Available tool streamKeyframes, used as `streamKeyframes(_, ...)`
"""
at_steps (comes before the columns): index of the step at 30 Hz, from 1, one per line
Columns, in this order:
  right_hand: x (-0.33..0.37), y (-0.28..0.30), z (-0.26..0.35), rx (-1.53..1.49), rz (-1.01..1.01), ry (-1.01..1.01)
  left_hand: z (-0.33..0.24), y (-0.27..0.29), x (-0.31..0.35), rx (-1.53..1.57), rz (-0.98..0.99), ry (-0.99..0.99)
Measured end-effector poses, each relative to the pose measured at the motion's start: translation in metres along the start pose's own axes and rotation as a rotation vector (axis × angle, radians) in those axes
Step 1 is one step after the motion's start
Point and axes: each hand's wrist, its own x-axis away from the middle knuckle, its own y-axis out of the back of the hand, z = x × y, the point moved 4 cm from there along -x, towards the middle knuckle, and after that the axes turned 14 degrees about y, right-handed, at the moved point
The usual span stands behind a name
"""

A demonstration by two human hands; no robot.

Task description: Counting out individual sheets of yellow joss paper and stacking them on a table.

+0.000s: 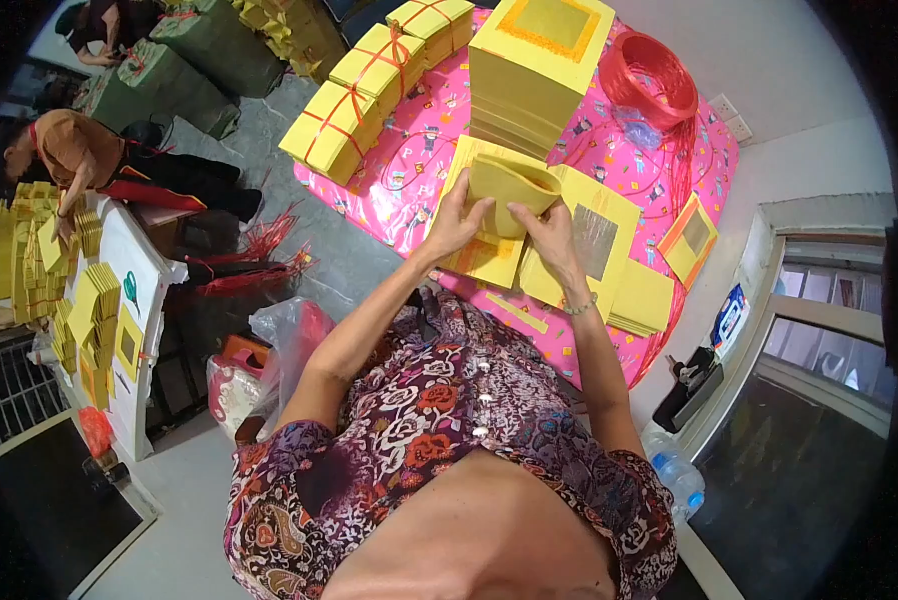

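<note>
Yellow paper sheets [509, 187], curled | left hand [455, 221], right hand [552, 238]: grip pinching opposite sides | pink tablecloth [399, 205] below

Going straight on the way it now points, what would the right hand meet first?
Past the folded yellow paper it holds, the right hand would probably meet the tall yellow stack first, though depth is hard to judge.
</note>
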Motion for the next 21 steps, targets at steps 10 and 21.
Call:
streamKeyframes(10,0.009,0.008,0.049,-0.088,0.055,-0.079,-0.071,0.003,0.024,-0.121,0.112,-0.007)
streamKeyframes(21,0.024,0.027,0.077,-0.005,-0.014,0.053,-0.085,-0.024,0.029,0.054,0.186,-0.027)
